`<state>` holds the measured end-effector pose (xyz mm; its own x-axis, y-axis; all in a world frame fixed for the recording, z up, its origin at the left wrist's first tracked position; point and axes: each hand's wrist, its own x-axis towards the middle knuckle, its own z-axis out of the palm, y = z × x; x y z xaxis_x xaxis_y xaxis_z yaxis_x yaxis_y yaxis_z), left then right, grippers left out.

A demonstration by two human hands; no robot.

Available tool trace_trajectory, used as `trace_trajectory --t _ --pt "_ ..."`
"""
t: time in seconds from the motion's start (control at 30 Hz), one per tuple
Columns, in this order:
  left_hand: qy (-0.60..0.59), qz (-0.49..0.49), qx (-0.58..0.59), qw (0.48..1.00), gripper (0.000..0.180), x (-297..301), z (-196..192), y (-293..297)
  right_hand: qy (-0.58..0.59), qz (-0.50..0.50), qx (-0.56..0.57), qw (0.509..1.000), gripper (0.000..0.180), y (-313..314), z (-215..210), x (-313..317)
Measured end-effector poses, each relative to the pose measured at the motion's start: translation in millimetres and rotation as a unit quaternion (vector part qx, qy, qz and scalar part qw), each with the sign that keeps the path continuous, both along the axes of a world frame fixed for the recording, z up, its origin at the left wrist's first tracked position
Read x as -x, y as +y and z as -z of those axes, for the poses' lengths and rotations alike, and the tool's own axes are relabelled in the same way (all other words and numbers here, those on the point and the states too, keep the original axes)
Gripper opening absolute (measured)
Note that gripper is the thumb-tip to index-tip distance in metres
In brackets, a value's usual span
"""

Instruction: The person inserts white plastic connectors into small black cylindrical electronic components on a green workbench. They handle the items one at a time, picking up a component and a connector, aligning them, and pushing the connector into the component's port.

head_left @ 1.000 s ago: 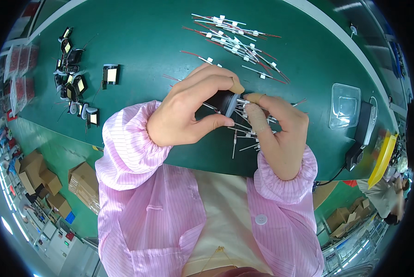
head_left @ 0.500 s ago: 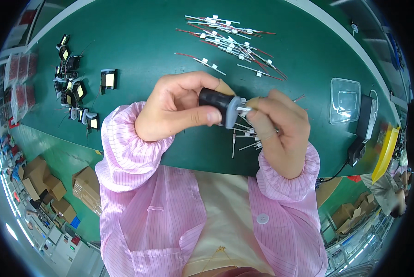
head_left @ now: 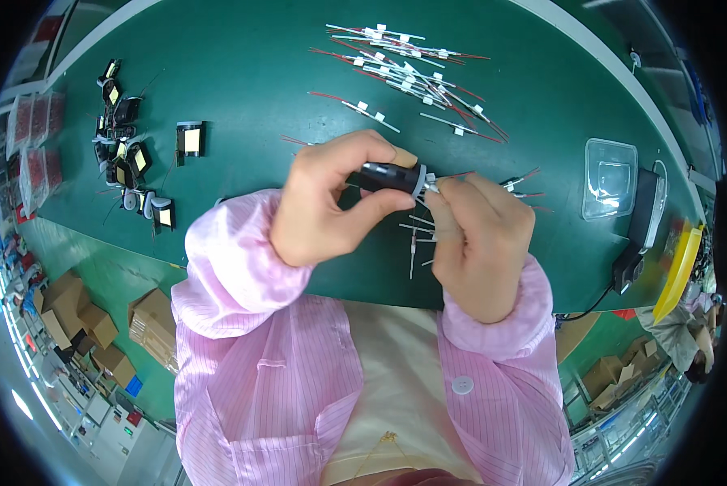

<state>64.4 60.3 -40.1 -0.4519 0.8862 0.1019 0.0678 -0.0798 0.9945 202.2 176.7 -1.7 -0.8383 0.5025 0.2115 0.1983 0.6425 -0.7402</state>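
My left hand (head_left: pixel 323 194) grips a black cylindrical part (head_left: pixel 389 175) between thumb and fingers. A grey ring (head_left: pixel 420 181) caps its right end, which faces my right hand (head_left: pixel 486 235). The fingertips of that hand are pinched on a small white-and-silver piece (head_left: pixel 430 185) at the ring; whether it enters the part is hidden. Under and beside my hands lie white-sleeved wires (head_left: pixel 413 251) with red leads, partly covered. More white-sleeved wires (head_left: pixel 412 79) with white tabs are spread on the green table (head_left: pixel 250 73) beyond my hands.
Several black parts with pale yellow labels (head_left: pixel 124 154) are heaped at the left, and a single one (head_left: pixel 191 139) lies apart. A clear plastic box (head_left: pixel 609 180), a black device (head_left: pixel 643 212) and a yellow tray (head_left: pixel 677 271) are at the right. Cardboard boxes (head_left: pixel 154 328) stand on the floor.
The black part has turned so that its grey ring shows more edge-on. My right hand has moved slightly left and down, with its fingertips closer to the ring.
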Motion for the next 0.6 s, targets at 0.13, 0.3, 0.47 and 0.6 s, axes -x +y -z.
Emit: trace_trajectory --t 0.13,0.3,0.47,0.6 --pt "0.022 0.028 -0.005 0.999 0.028 5.5 -4.0 -1.3 0.006 -0.011 0.042 0.999 0.010 3.4 4.0 -1.6" --pt "0.000 0.056 0.001 0.998 0.031 12.5 -4.8 -2.1 -0.006 -0.014 0.004 1.000 0.008 1.4 1.3 -0.2" --pt "-0.087 0.042 0.039 0.995 0.034 42.0 -22.1 -2.6 -0.006 0.030 0.215 0.976 0.009 9.6 -7.0 0.4" --pt "-0.043 -0.112 0.127 0.985 0.032 109.6 -22.4 17.8 -0.033 0.129 0.020 0.991 0.017 18.4 18.2 7.8"
